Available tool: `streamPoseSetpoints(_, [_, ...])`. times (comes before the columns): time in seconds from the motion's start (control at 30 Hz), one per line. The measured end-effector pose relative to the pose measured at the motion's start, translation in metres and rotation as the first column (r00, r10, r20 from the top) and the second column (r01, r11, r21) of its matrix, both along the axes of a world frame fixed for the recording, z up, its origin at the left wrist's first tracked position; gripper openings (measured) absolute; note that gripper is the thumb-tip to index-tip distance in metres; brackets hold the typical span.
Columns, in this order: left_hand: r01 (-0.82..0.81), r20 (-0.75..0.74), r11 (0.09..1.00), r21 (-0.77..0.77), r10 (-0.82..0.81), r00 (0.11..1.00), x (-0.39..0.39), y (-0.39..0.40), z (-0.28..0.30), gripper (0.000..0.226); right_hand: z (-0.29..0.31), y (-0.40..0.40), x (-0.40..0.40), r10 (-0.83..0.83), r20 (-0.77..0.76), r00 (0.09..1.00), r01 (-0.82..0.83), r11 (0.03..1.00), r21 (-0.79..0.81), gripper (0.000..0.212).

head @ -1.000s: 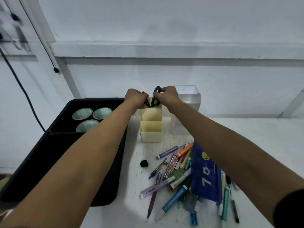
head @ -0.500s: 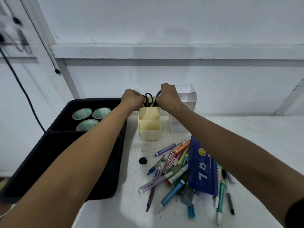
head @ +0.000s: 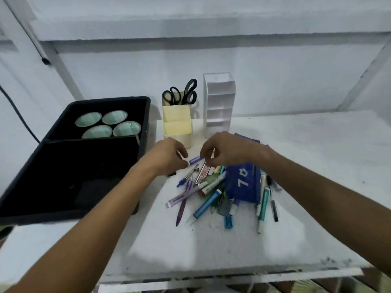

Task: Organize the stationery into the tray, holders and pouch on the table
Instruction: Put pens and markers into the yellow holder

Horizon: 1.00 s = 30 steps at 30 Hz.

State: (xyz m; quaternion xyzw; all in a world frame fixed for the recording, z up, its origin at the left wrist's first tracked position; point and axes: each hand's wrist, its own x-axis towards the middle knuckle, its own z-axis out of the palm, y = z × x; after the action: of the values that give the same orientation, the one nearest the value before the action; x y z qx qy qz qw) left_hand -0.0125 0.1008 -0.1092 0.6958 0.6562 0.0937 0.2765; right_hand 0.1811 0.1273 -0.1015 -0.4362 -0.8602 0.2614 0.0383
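both hands are down over the far edge of the pile of pens and markers [head: 213, 193] on the white table [head: 306, 187]. the left hand [head: 167, 155] has its fingers curled, its fingertips at the white end of a purple marker [head: 195, 160]; the picture is blurred there and i cannot tell whether it really pinches it. the right hand [head: 224, 150] hangs just beside, fingers bent downward over the other end of that marker and an orange one under it, and whether it grips anything i cannot tell either.

two pairs of black scissors [head: 182, 93] stand handles up in the back compartment of the cream holder [head: 176, 123], which sits just beside the tall white holder [head: 219, 102], the two near the wall. the blue pouch [head: 243, 182] lies on top of the right part of the pile, with white figures on it, and pens stick out from beneath it on both sides.

the black tray [head: 146, 115] sits at the left of the table, touching nothing in the pile. four pale green round cups [head: 108, 123] sit in its far compartment; the near compartment is dark.
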Motion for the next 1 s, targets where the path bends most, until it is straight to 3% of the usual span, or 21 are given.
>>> streamPoseSetpoints(0.17, [0.067,-0.084,0.996,-0.055,-0.072,0.994,0.002,-0.026,-0.026,0.023,-0.03,-0.016,0.019,-0.004,0.141,0.99,0.005,1.0,-0.007,0.028])
streamPoseSetpoints(0.27, [0.078,-0.064,0.997,-0.007,-0.078,0.995,0.017,-0.029,-0.03,0.022,-0.039,-0.019,0.042,-0.254,0.02,0.967,0.25,0.962,0.109,0.014])
streamPoseSetpoints(0.4, [0.057,0.082,0.997,0.054,-0.061,0.995,0.061,-0.017,-0.034,0.027,-0.043,-0.034,0.082,-0.563,-0.076,0.823,0.568,0.819,0.086,0.013])
streamPoseSetpoints(0.57, [0.065,0.163,0.996,0.06,-0.074,0.984,0.116,0.003,-0.033,0.022,-0.056,-0.047,0.096,-0.723,-0.104,0.683,0.717,0.691,-0.094,0.034])
streamPoseSetpoints(0.67, [0.074,0.141,0.995,0.072,-0.084,0.986,0.129,0.007,-0.036,0.026,-0.067,-0.046,0.097,-0.792,-0.204,0.575,0.74,0.61,-0.284,0.035])
streamPoseSetpoints(0.77, [0.038,0.16,0.994,0.102,-0.054,0.986,0.135,0.009,-0.038,0.027,-0.072,-0.044,0.1,-0.821,-0.295,0.489,0.761,0.567,-0.314,0.033])
streamPoseSetpoints(0.87, [-0.003,0.233,0.99,0.142,-0.03,0.972,0.146,0.013,-0.035,0.036,-0.069,-0.044,0.113,-0.852,-0.421,0.311,0.767,0.487,-0.418,0.034])
streamPoseSetpoints(1.0, [0.087,0.28,0.991,0.099,-0.112,0.953,0.176,0.016,-0.034,0.032,-0.065,-0.051,0.155,-0.879,-0.445,0.169,0.778,0.396,-0.487,0.038])
